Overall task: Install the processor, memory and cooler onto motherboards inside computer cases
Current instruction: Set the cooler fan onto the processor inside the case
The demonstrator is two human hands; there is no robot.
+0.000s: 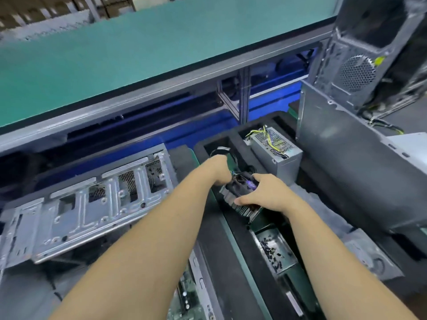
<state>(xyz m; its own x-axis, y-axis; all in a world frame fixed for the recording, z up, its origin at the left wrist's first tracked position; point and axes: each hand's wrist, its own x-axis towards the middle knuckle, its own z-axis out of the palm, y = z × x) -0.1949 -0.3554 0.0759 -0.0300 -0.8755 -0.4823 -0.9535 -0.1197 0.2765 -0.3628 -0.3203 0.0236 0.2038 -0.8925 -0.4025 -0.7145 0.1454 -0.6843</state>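
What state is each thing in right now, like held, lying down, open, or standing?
cooler: held over the black tray, fan side up, tilted.
right hand: grips the cooler.
left hand: at the cooler's far edge; grip hidden.
open case: lying on its side, panel off.
power supply: standing in a tray slot, cables out on top.
screw bin: holds loose dark screws.
tower case: upright, tilted.

Single head-worn view, angled forward and down, close over the workbench point(231, 262).

Left hand point(220, 169) fingers hidden behind the cooler point(240, 195); motherboard point(189, 296) cropped below.
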